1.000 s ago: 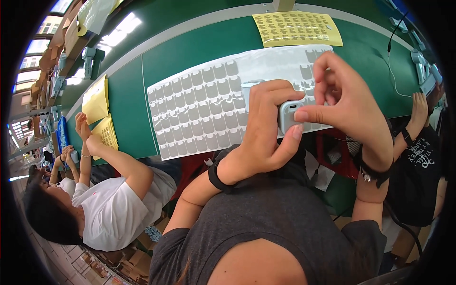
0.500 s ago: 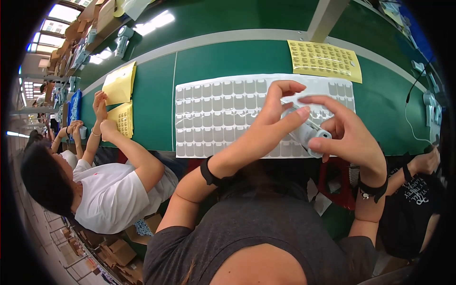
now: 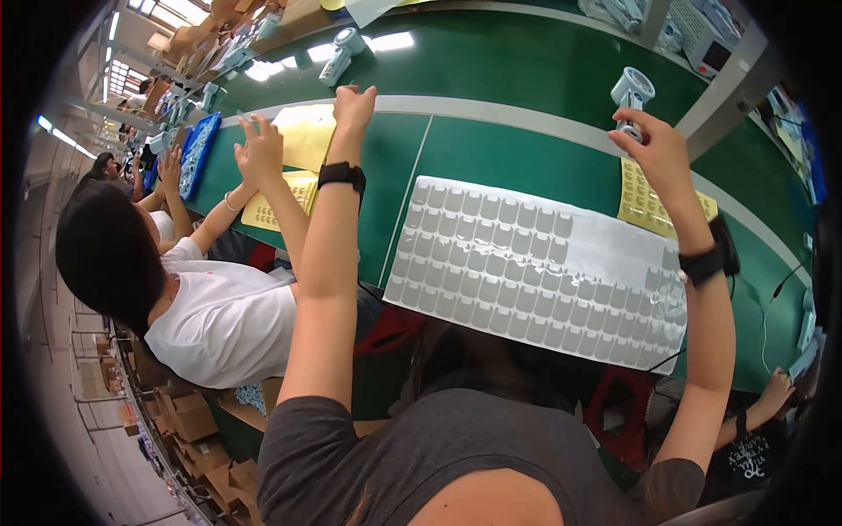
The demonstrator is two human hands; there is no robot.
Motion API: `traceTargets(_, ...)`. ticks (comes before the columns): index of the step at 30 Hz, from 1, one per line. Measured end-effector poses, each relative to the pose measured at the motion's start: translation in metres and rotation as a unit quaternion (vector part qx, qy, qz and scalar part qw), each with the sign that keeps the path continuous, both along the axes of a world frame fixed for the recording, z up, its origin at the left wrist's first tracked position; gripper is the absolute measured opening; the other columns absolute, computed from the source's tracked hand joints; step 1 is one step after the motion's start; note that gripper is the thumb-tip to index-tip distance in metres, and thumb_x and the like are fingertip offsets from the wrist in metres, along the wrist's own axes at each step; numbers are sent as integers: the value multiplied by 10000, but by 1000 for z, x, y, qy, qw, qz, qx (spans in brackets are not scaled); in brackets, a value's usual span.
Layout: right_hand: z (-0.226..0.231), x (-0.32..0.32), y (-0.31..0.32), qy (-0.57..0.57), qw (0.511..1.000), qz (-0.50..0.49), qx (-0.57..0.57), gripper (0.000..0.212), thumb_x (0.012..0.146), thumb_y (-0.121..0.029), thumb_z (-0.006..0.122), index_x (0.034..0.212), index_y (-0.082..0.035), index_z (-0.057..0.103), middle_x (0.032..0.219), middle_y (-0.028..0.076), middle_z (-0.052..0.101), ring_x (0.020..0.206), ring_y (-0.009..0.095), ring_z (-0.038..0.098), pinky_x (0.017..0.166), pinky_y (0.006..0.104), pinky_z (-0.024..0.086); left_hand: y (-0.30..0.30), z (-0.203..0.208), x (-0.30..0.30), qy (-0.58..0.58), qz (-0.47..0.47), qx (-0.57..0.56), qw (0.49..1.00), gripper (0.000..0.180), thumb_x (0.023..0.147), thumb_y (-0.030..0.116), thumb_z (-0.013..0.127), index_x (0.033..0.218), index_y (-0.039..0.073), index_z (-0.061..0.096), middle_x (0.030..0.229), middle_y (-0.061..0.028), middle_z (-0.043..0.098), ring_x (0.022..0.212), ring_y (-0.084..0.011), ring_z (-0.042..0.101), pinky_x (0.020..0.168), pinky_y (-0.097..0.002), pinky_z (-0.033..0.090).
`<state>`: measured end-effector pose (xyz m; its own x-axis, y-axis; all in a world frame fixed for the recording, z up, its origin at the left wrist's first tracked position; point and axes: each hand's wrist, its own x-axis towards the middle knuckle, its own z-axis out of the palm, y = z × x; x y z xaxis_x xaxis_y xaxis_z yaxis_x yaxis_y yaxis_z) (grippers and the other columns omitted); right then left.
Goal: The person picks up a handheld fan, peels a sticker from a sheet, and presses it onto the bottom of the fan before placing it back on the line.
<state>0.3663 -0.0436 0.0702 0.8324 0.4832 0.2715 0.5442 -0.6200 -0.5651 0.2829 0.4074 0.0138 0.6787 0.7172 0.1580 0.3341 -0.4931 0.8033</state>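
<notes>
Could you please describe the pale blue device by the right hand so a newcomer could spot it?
Find the green bench, then the white sheet of grey labels. Beyond its right half, find the pale blue, round-headed device. Unlike the similar device near the left hand, this one is held by the right hand.

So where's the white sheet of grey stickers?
In the head view, the white sheet lies right of centre on the green tabletop, below the yellow printed sheet nearest the right hand.

Green bench (image 3: pixel 500 162) under sticker sheet (image 3: pixel 537 276)
</notes>
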Motion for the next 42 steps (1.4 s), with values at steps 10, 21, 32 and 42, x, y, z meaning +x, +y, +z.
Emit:
traceTargets(10,-49,28,-3,-83,985,-82,-124,307,815,-169,686,1116,-203,638,907,124,676,850,240,652,746,340,498,71,-31,62,149,207,104,961,582,738,205,659,1197,-58,417,1234,-257,501,1182,-409,465,1011,-462,395)
traceTargets(21,-47,-109,-152,28,975,-213,50,166,836,-54,640,999,-20,641,1017,70,648,860,160,617,746,258,487,137,-48,100,141,196,168,956,557,662,459,755,959,-8,696,990,-162,693,925,-331,654,875,-390,477)
traceTargets(32,-75,-106,-139,-16,977,-209,46,151,815,-45,650,964,-70,655,894,26,545,728,140,531,590,259,416,-60,68,54,-124,40,282,950,512,753,404,735,1025,-22,653,931,-130,679,835,-212,659,778,-306,498)
traceTargets(42,-81,-109,-140,-11,975,-207,80,97,821,-35,636,916,-54,644,890,33,540,755,145,538,612,261,437,-249,72,-45,-282,-247,-15,927,325,815,-1,699,1109,-60,573,1014,-75,608,878,-111,589,783,-223,479)
